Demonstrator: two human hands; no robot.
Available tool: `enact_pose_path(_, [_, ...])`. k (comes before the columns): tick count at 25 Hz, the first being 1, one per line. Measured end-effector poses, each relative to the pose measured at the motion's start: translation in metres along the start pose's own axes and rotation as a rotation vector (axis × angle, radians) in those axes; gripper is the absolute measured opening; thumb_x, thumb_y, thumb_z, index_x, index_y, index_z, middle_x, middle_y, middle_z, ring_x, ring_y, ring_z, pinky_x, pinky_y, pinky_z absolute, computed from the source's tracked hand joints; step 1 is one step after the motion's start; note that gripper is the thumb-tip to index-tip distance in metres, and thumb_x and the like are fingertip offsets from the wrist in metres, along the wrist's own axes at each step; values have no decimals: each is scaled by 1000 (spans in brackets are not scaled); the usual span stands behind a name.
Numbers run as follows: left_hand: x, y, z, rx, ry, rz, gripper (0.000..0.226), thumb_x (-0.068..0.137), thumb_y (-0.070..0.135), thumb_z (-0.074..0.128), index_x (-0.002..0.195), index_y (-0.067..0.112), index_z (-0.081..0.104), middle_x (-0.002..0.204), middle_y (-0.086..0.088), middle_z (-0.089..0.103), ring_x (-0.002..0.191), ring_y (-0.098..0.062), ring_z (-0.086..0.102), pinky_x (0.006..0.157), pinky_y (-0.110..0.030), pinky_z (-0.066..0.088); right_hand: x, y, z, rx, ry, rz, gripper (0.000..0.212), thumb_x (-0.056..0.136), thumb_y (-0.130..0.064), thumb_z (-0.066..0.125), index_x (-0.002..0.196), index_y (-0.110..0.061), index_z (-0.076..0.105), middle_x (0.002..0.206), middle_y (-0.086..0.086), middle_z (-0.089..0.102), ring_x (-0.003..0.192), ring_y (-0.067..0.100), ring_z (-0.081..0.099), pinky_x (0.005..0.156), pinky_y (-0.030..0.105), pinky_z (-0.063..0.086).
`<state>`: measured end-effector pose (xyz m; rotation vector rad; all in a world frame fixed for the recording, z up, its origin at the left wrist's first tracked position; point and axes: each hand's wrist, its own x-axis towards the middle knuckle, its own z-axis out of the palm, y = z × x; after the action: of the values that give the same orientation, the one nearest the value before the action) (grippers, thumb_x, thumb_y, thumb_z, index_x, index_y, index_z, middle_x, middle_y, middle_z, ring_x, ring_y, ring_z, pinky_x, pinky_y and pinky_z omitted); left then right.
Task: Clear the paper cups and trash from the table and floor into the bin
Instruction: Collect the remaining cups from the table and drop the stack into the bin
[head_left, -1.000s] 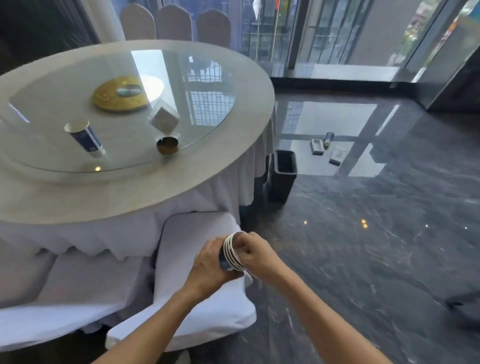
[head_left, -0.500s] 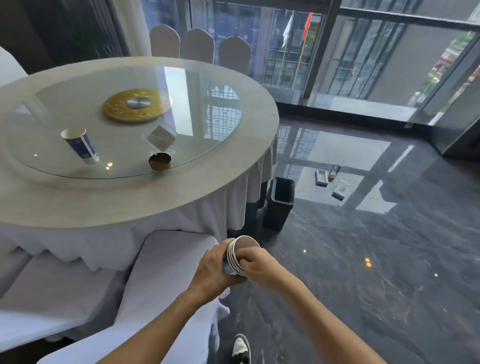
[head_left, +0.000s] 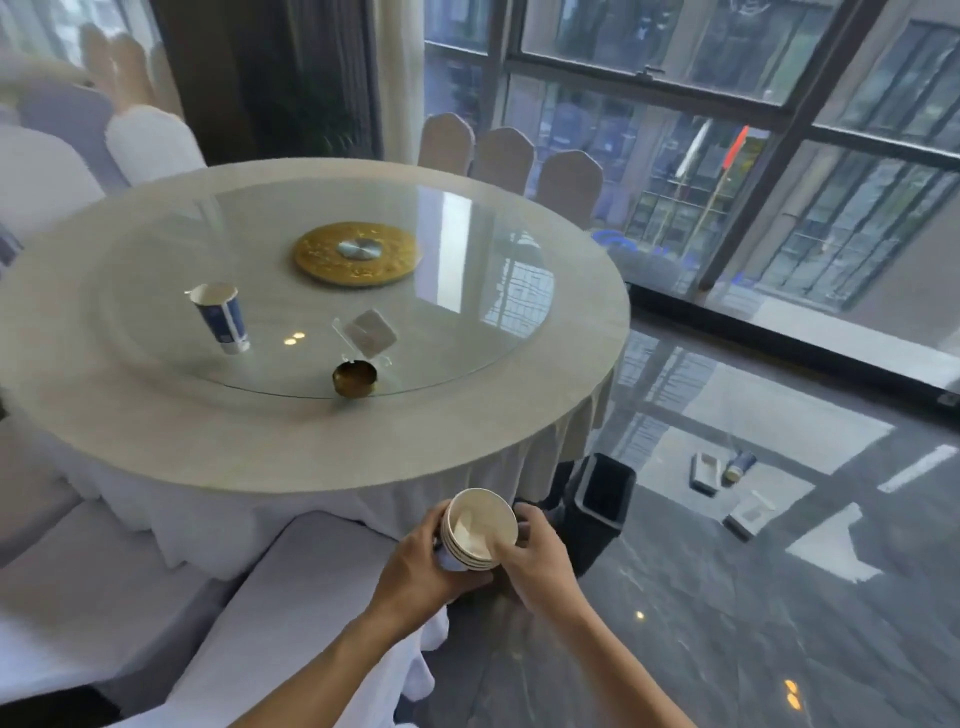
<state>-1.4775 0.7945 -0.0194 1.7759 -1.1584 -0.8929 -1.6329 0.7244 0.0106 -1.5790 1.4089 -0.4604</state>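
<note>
Nested cups in both my hands, bin just up and to the right.

My left hand (head_left: 415, 564) wraps the side of the cup stack (head_left: 479, 527) and my right hand (head_left: 537, 553) pinches its rim, mouth tilted up towards me. The bin (head_left: 602, 493) stands open-topped just beyond my right hand, against the surface's (head_left: 260, 441) skirt. One cup (head_left: 219, 318) stays upper left; floor trash (head_left: 727, 478) lies farther right.
</note>
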Motion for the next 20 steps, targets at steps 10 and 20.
enact_pose_path(10, [63,30,2,-49,351,-119,79,48,59,93,114,58,50,108,25,73,98,1,70,67,-6,50,128,-56,-21,-54,-395,-168,15,86,-17,58,100,-17,65,84,8,74,56,12,66,53,29,53])
enact_pose_path(20, [85,22,-24,-86,735,-177,90,57,54,97,132,49,48,124,29,68,113,-2,67,88,-27,59,186,-127,25,-94,-729,-367,16,85,-7,57,92,-8,72,67,18,70,53,23,60,54,37,49])
